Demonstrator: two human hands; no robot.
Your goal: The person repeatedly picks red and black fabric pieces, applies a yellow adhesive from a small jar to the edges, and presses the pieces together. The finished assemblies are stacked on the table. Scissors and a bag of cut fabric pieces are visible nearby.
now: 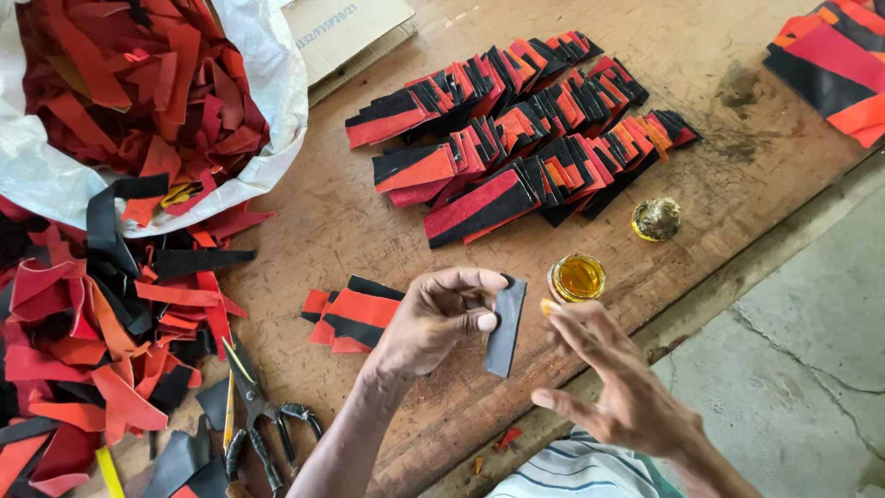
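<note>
My left hand [441, 318] pinches a dark grey strip of leather-like material [506, 326] by its left edge and holds it upright above the wooden board [304, 221]. My right hand [613, 378] hovers just right of the strip with its fingers spread; a fingertip carries a dab of amber glue. A small open tin of amber glue [577, 277] stands right behind that fingertip. Its crusted lid [655, 219] lies farther back. A short stack of red and black pieces [355, 315] lies left of my left hand.
Long rows of glued red and black pieces [516, 129] fan across the board's middle. A white sack of red scraps [138, 92] and a loose scrap heap [83, 323] fill the left. Scissors [258, 415] lie near the front. More pieces [834, 65] sit far right.
</note>
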